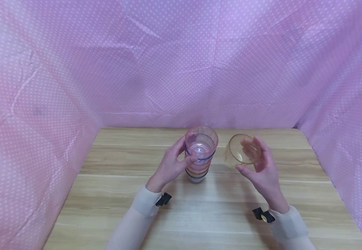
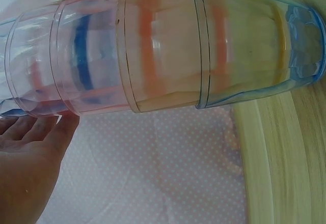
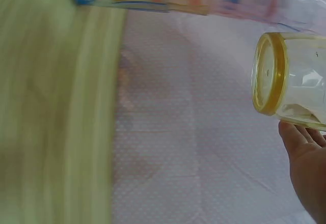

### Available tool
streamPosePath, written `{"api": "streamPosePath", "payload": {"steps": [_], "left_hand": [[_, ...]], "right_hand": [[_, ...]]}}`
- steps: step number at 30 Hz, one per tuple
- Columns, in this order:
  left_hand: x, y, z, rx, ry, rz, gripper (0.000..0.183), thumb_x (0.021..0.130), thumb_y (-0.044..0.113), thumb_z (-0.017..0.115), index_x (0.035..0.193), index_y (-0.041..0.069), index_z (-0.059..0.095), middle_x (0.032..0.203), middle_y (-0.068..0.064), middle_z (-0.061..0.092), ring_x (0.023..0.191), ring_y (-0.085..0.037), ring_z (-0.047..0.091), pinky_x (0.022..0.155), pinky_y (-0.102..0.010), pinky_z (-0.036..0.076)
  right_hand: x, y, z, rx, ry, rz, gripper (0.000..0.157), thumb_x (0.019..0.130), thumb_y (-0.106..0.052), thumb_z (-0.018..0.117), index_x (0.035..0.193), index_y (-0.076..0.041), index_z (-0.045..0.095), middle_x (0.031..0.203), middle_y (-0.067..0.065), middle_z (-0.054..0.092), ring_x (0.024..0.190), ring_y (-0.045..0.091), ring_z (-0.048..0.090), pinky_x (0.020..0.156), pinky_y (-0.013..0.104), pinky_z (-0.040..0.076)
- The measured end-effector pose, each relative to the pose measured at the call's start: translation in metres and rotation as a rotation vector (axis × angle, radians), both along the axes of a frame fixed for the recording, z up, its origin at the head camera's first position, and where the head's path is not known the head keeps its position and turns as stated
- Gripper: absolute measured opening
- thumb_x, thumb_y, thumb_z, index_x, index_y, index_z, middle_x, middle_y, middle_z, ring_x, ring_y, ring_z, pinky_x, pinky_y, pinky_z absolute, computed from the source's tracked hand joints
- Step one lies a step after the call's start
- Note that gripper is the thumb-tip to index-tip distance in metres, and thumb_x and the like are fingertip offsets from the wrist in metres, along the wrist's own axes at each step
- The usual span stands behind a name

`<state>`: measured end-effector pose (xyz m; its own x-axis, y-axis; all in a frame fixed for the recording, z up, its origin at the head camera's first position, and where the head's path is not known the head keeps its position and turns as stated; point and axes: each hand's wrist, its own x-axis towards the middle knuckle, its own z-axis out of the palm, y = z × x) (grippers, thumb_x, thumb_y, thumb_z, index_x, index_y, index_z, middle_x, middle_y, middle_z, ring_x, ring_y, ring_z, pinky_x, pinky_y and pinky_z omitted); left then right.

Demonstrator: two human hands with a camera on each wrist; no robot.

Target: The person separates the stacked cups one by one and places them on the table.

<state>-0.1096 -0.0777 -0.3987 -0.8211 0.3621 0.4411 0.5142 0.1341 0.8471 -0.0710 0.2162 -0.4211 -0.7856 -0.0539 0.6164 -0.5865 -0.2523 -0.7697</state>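
Nested see-through cups in pink, blue and amber tints form a tall stack (image 1: 200,140), upright at the middle of the wooden table. My left hand (image 1: 170,165) grips this stack near its top, thumb on the near side and fingers round the left. A blue-tinted cup (image 2: 254,56) is lowest in the left wrist view. To the right of the stack, my right hand (image 1: 266,173) holds a single yellow see-through cup (image 1: 237,148) above the table, its mouth tilted toward the left. The right wrist view shows the cup's thick yellow base (image 3: 277,74) above the fingers.
The wooden table (image 1: 112,208) reaches back to a pink cloth with white dots (image 1: 156,76), which hangs behind and on both sides. Black straps (image 1: 163,199) sit at both wrists, over pale sleeves (image 1: 288,222).
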Motion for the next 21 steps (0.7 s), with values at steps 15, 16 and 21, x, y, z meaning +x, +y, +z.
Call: {"api": "streamPosePath", "payload": {"steps": [15, 16, 21], "left_hand": [[0.001, 0.0, 0.002, -0.003, -0.018, 0.009, 0.101, 0.09, 0.075, 0.059, 0.154, -0.002, 0.044, 0.147, -0.021, 0.056, 0.135, -0.033, 0.055, 0.114, -0.041, 0.047], [0.001, 0.0, 0.002, -0.002, -0.016, 0.008, 0.101, 0.09, 0.075, 0.059, 0.154, -0.002, 0.044, 0.147, -0.021, 0.056, 0.135, -0.033, 0.055, 0.114, -0.042, 0.047], [0.001, 0.0, 0.0, 0.004, -0.012, 0.0, 0.101, 0.09, 0.073, 0.059, 0.154, -0.003, 0.043, 0.149, -0.021, 0.054, 0.137, -0.034, 0.054, 0.114, -0.043, 0.047]], "right_hand": [[-0.019, 0.001, -0.032, 0.37, -0.31, -0.132, 0.089, 0.076, 0.02, 0.08, 0.15, 0.003, 0.034, 0.141, 0.022, 0.051, 0.133, 0.015, 0.055, 0.113, 0.023, 0.044], [-0.02, 0.002, -0.033, 0.385, -0.317, -0.134, 0.088, 0.077, 0.019, 0.081, 0.15, 0.004, 0.034, 0.141, 0.023, 0.051, 0.132, 0.013, 0.055, 0.112, 0.022, 0.044], [-0.026, 0.005, -0.04, 0.419, -0.365, -0.126, 0.085, 0.079, 0.013, 0.082, 0.149, 0.006, 0.033, 0.143, 0.026, 0.049, 0.13, 0.007, 0.055, 0.111, 0.018, 0.043]]}}
